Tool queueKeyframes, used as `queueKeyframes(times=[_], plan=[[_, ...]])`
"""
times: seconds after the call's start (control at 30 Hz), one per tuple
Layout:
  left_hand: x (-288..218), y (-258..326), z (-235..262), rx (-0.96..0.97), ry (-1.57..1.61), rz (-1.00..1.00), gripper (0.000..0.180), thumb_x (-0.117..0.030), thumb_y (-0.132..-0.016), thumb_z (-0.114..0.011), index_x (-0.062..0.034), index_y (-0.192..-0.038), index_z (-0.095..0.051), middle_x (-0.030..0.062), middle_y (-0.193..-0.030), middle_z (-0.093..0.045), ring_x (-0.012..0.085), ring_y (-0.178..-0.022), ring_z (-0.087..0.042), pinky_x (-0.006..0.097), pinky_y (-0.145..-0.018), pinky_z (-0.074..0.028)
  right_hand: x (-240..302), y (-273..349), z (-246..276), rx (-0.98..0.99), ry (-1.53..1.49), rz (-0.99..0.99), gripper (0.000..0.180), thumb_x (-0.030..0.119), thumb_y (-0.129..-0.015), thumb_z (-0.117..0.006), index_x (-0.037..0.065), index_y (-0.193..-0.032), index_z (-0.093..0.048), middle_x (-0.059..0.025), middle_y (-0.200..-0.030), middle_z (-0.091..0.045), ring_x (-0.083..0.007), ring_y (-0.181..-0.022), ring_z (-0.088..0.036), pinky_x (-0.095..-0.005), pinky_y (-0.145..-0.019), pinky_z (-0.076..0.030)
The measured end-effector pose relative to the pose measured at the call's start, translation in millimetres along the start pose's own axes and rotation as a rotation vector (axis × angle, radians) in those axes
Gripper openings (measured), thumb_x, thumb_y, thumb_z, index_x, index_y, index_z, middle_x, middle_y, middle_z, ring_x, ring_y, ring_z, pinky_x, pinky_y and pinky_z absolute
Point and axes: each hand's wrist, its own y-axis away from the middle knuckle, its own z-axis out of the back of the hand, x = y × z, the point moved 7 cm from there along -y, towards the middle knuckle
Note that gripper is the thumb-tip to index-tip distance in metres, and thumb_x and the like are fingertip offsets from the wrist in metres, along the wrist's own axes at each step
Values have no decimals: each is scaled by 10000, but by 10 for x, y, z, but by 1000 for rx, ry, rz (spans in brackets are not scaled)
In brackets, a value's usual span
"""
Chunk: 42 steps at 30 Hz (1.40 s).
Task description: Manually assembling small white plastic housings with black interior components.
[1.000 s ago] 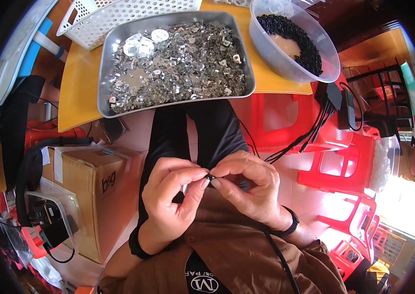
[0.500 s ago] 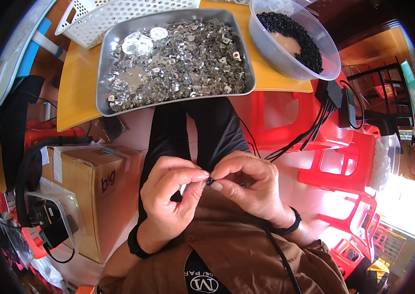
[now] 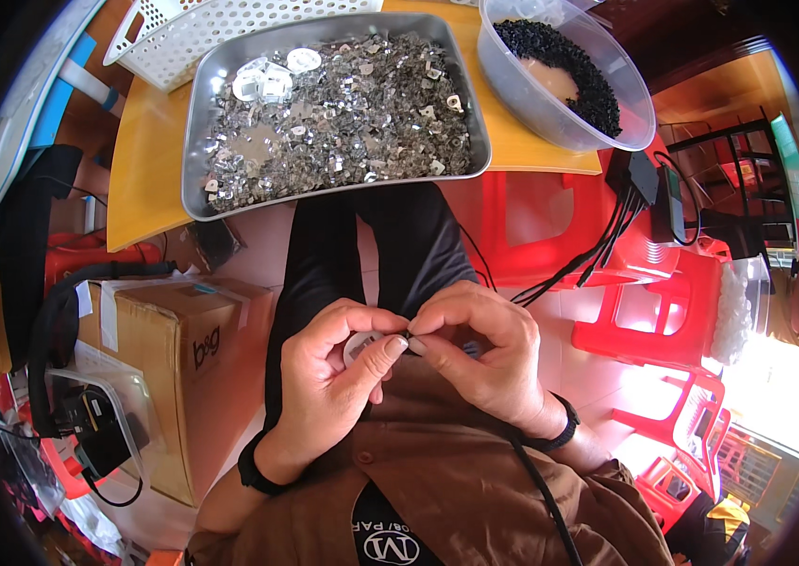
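Over my lap, the fingertips of both hands meet on a small black piece (image 3: 408, 334), mostly hidden by the fingers. My left hand (image 3: 322, 370) pinches it between thumb and forefinger. A round white piece (image 3: 358, 347) shows behind that thumb, in the curl of the left hand. From the other side, the thumb and forefinger of my right hand (image 3: 486, 357) close on the same black piece. Beyond the hands, a metal tray (image 3: 193, 156) holds many small shiny metal and clear parts, with several white round pieces (image 3: 262, 81) on top at its far left.
The tray rests on a yellow wooden table (image 3: 149, 141). A clear plastic bowl (image 3: 643, 118) of tiny black parts stands at its right, a white perforated basket (image 3: 182, 47) at the back left. A cardboard box (image 3: 140, 377) stands left of my legs, red stools (image 3: 640, 316) at right.
My left hand has turned and its thumb has come up over the black piece. The round white piece behind it shows more now. The right hand has barely moved.
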Motion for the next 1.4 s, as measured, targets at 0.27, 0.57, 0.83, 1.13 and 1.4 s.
queueKeyframes(times=[0.27,0.57,0.83,1.13,1.4], plan=[[105,0,-25,49,184,136,128,-95,-918,-617,4,-995,-642,16,-743,-583,45,-574,-515,182,-466,-443,12,-20,27,-50,-12,95,211,-56,-722,-737,34,-902,-674,-58,-837,-637,-95,-614,-585,-218,-510,-454],[125,21,-17,64,129,165,128,-90,-918,-615,7,-997,-643,18,-746,-579,43,-574,-515,183,-465,-434,58,-5,40,-54,81,146,224,-71,-711,-731,48,-897,-692,-57,-840,-639,-100,-646,-596,-221,-514,-460],[144,22,-6,52,139,150,121,-89,-921,-610,6,-991,-637,25,-769,-592,41,-580,-517,181,-461,-430,14,2,29,-57,51,63,224,-54,-717,-736,54,-910,-699,-57,-844,-639,-103,-637,-592,-217,-509,-456],[106,34,-35,47,152,175,138,-109,-923,-615,2,-1002,-632,16,-770,-592,38,-577,-512,179,-464,-433,108,15,24,-47,131,160,210,-39,-714,-745,47,-899,-695,-59,-839,-638,-110,-628,-589,-220,-494,-461],[140,28,-46,54,233,205,131,-113,-917,-626,4,-974,-635,9,-741,-574,44,-570,-511,183,-453,-423,84,18,32,-43,84,194,214,-40,-706,-753,50,-887,-681,-59,-838,-634,-105,-611,-589,-218,-478,-457]])
